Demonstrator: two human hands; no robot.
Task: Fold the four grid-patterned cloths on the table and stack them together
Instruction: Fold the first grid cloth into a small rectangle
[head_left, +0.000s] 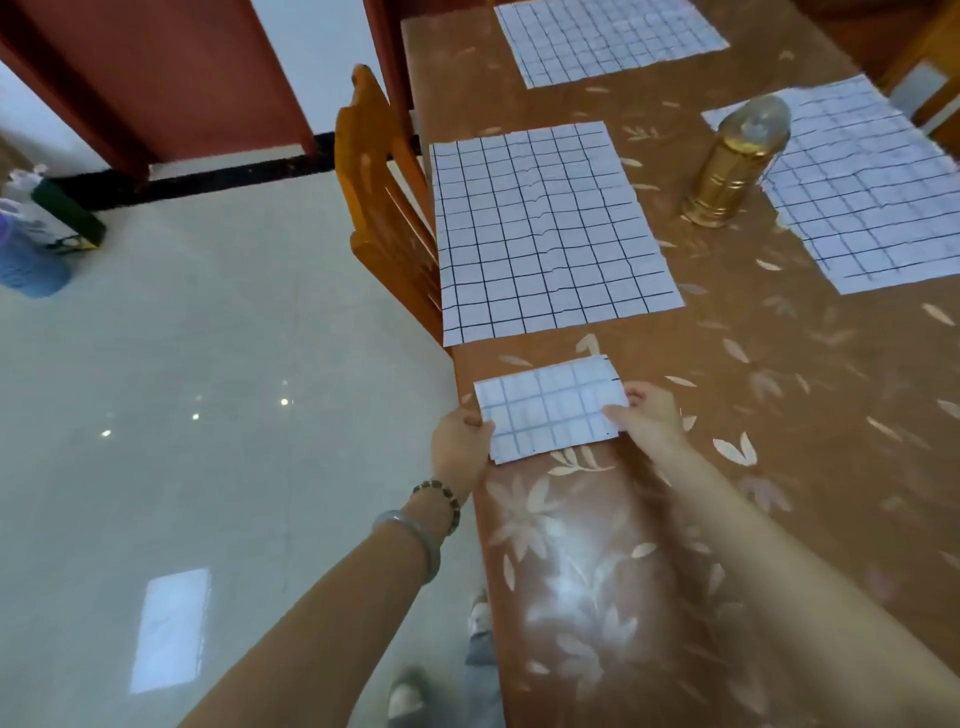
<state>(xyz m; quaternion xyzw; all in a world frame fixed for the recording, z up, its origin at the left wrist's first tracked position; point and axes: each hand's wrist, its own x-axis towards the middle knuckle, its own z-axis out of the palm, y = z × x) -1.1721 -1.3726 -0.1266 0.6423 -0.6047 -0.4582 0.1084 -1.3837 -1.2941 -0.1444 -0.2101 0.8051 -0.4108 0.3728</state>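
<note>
A folded grid-patterned cloth (550, 408) lies near the table's left edge, a small white rectangle. My left hand (460, 449) pinches its left end and my right hand (649, 413) pinches its right end. Three more grid cloths lie flat and unfolded: one (550, 228) just beyond the folded one, one (608, 36) at the far end, and one (857, 192) at the right.
The table (727, 415) has a brown leaf-print cover. A gold-coloured bottle (737, 161) stands between the middle and right cloths. A wooden chair (384, 208) is tucked at the table's left side. Containers (36, 228) sit on the floor at far left.
</note>
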